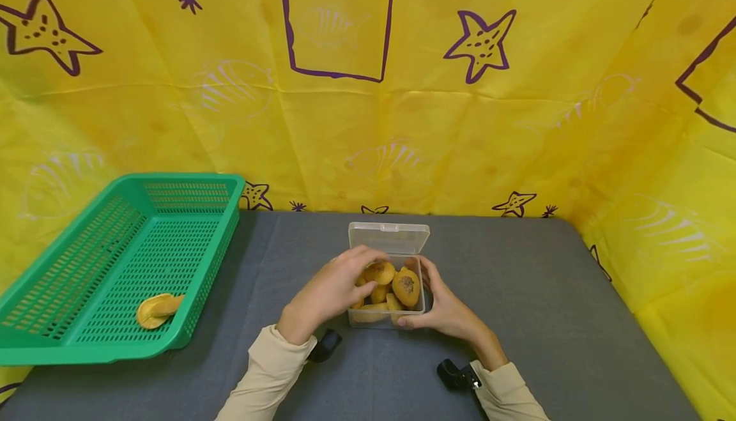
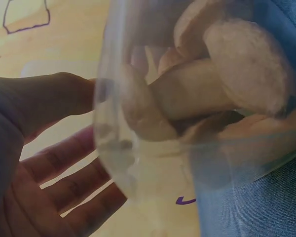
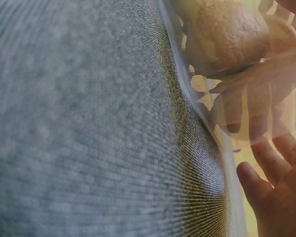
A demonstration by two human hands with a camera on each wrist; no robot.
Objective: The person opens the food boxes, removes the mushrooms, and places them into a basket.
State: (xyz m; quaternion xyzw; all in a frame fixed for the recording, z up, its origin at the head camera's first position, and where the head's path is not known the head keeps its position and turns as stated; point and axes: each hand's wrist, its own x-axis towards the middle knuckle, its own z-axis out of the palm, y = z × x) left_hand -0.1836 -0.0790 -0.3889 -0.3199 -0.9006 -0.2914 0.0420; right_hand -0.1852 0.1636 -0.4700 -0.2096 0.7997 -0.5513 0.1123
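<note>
In the head view, a clear plastic box (image 1: 379,316) holds several yellow-brown mushrooms (image 1: 406,287), its hinged lid (image 1: 388,238) standing up at the back. My left hand (image 1: 336,283) reaches over the box's left side, thumb and fingers spread around the nearest mushroom cap (image 1: 381,273). The left wrist view shows no mushroom between those fingers, which lie at the box wall (image 2: 113,98). My right hand (image 1: 445,312) holds the box from the right, thumb on its front and fingers along the far right side. Through the wall, the right wrist view shows a mushroom (image 3: 232,34) close up.
To the left stands a green plastic basket (image 1: 234,229) with slotted sides, one mushroom (image 1: 152,311) lying inside near its front right corner. Dark grey cloth covers the table (image 1: 535,319). Behind and to the right hangs a yellow curtain (image 1: 414,114) with sea-creature drawings.
</note>
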